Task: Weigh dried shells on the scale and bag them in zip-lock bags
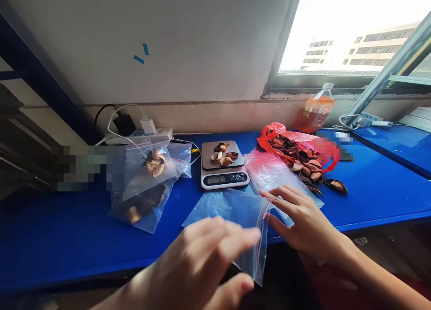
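Observation:
A clear zip bag [244, 211] with a red strip lies over the table's front edge, its mouth facing right. My right hand [296, 215] touches the bag's mouth at the red strip, thumb and fingers on the plastic. Over the bag's lower left part is my left hand [205, 260], slightly blurred, its thumb and forefinger apart with nothing between them. Behind the bag stands a digital scale [225, 179] with several dried brown shell-like pieces [224, 155] on its plate. More empty zip bags [276, 175] lie right of the scale.
Filled zip bags [148, 188] lie at the left on the blue table [84, 238]. A red plastic bag [274, 130] spills dried pieces [311, 166] at the right. Behind are a drink bottle [318, 110] and a power strip [163, 134] with cables. A metal ladder [380, 85] leans by the window.

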`<state>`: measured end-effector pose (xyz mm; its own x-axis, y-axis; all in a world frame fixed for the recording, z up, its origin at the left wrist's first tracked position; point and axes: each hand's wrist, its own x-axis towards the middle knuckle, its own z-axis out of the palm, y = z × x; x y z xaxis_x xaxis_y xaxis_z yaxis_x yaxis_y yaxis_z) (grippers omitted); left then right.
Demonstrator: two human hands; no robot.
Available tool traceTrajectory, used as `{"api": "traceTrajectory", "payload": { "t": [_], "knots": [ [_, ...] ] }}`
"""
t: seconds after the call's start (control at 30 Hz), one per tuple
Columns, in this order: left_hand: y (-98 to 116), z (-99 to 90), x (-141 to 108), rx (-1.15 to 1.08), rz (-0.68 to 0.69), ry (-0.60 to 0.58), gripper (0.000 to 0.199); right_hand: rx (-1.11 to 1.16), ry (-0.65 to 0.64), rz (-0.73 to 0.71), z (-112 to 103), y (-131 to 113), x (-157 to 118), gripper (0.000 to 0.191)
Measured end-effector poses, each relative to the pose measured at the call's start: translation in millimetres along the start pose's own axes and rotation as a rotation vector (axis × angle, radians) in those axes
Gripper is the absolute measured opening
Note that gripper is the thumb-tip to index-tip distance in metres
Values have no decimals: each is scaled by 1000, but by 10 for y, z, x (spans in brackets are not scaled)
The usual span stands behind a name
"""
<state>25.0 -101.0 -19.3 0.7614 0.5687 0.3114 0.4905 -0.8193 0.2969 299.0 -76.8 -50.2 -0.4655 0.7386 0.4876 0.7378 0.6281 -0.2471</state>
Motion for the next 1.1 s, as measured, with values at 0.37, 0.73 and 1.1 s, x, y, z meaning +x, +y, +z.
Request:
{"api": "traceTrajectory", "payload": {
  "t": [0.37, 0.73, 1.1],
  "knots": [
    [-286, 233, 660, -100, 277, -238, 104, 189, 248, 130, 147, -111, -69, 15],
    [60, 169, 748, -221, 237, -281, 102, 148, -130, -318, -77, -464, -42, 25],
    [-44, -412, 564, -43, -31, -143, 103, 294, -95, -532, -246, -397, 625, 31]
  ]
}}
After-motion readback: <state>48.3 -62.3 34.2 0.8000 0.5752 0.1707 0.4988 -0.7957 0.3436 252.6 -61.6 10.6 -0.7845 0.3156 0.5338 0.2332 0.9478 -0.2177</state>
